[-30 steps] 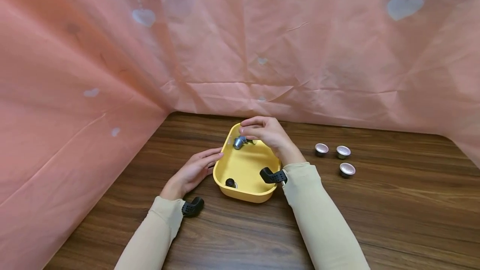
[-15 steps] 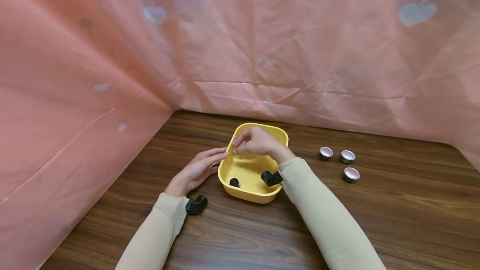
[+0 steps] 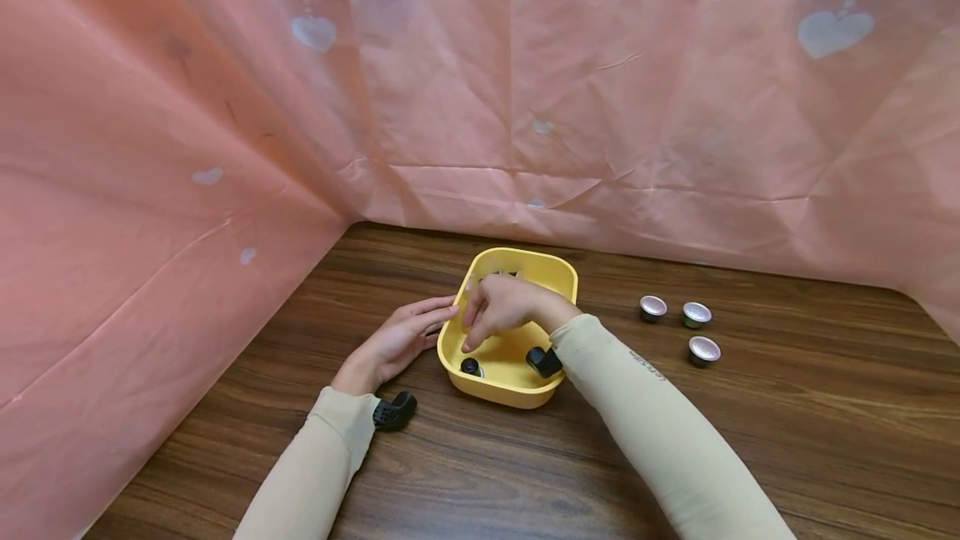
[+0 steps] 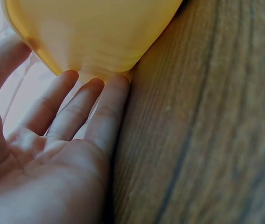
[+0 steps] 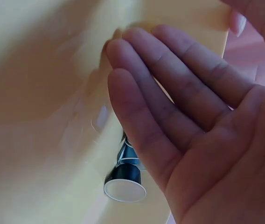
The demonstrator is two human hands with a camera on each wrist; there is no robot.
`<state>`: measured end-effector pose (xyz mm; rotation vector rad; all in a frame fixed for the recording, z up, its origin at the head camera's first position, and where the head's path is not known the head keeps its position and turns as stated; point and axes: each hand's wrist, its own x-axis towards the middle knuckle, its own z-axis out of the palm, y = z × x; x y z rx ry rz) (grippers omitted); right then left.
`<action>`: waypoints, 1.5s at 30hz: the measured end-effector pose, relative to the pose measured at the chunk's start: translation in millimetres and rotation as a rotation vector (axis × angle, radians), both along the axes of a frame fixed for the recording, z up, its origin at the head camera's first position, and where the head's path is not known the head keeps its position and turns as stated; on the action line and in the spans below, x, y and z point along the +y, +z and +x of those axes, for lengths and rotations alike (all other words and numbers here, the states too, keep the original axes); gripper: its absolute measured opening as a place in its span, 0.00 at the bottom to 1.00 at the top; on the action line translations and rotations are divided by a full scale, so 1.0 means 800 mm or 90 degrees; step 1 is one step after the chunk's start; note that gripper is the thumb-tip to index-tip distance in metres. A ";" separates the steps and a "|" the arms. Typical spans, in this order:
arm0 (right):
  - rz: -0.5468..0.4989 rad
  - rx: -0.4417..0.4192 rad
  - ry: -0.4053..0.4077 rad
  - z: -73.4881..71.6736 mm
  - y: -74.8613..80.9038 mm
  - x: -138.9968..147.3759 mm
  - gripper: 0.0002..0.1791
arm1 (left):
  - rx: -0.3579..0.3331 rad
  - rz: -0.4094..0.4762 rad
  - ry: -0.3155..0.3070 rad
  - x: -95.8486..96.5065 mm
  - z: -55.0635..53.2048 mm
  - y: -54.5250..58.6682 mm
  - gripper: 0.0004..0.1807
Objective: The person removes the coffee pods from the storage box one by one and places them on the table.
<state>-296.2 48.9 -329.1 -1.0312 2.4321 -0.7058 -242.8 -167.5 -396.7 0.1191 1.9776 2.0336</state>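
The hands were apart. The left hand (image 3: 401,338) laid loose fingertips against the box's (image 3: 498,391) left wall, from outside; the right hand (image 3: 504,304) hung inside the box, empty, fingers fairly straight together, thumb apart. The dark pod (image 3: 469,366) sat in the box's near-left corner, toward the person from both hands, with the right thumb nearer. Its tilt was unclear. More pods (image 5: 125,189) lay at the box's far end, three pods (image 3: 703,350) to its right.
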 end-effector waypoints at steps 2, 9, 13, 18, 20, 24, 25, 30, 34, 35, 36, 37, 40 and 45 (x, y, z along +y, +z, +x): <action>0.006 0.001 0.004 0.001 0.000 -0.001 0.21 | 0.000 0.000 0.000 0.000 0.000 -0.001 0.28; 0.025 -0.036 0.024 0.008 0.002 -0.004 0.22 | 0.005 0.010 0.003 0.001 0.000 -0.003 0.27; 0.041 -0.037 0.028 0.012 0.003 -0.007 0.23 | 0.004 0.008 0.003 0.000 0.000 -0.002 0.27; 0.049 -0.049 0.022 0.016 0.001 -0.009 0.23 | 0.007 0.002 -0.001 0.000 0.000 -0.001 0.27; 0.059 -0.040 0.030 0.017 0.000 -0.011 0.23 | 0.008 0.002 -0.001 0.000 0.000 -0.001 0.27; 0.087 -0.006 0.045 0.020 0.000 -0.014 0.20 | 0.010 0.003 0.000 -0.001 0.000 -0.002 0.27; 0.093 0.000 0.046 0.021 0.000 -0.015 0.20 | 0.012 0.003 -0.002 -0.001 0.000 -0.003 0.27; 0.098 -0.005 0.059 0.024 -0.002 -0.017 0.14 | 0.021 0.007 -0.006 -0.002 0.000 -0.006 0.28; 0.104 -0.003 0.077 0.025 -0.004 -0.017 0.09 | 0.025 0.009 -0.008 -0.002 0.001 -0.006 0.28; 0.105 0.000 0.081 0.024 -0.004 -0.017 0.09 | 0.025 0.009 -0.008 -0.002 0.001 -0.006 0.28; 0.107 0.003 0.085 0.024 -0.004 -0.017 0.08 | 0.026 0.010 -0.009 -0.001 0.001 -0.006 0.28; 0.108 0.006 0.087 0.024 -0.004 -0.017 0.07 | 0.025 0.008 -0.009 -0.001 0.002 -0.005 0.28; 0.111 0.012 0.091 0.024 -0.004 -0.017 0.06 | 0.025 0.005 -0.008 -0.001 0.002 -0.005 0.28; 0.111 0.013 0.090 0.026 -0.002 -0.017 0.06 | 0.020 0.006 -0.004 -0.002 -0.001 -0.006 0.27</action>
